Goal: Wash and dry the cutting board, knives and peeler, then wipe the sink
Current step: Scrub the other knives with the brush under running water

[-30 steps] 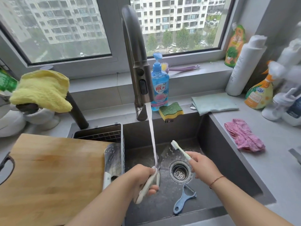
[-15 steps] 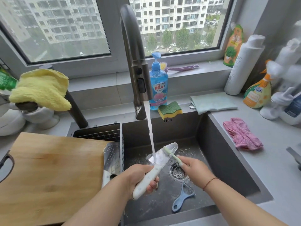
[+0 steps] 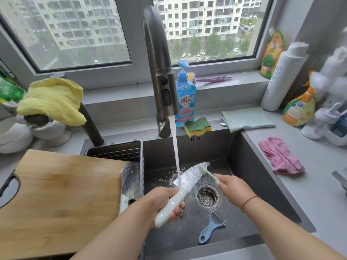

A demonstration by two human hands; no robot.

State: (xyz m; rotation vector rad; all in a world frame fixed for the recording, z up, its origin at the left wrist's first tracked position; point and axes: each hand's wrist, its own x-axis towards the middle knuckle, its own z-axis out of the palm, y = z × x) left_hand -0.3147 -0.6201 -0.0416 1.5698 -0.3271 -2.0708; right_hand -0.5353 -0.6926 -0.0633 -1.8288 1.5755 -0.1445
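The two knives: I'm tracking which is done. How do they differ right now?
The held knife is gripped by the left hand under running water, scrubbed with a brush. The cleaver lies untouched in the rack beside the board, its blade broader. Both have white handles.

Left hand (image 3: 165,201) holds a knife (image 3: 189,177) under running water; right hand (image 3: 234,188) brushes its blade with a toothbrush (image 3: 209,173).
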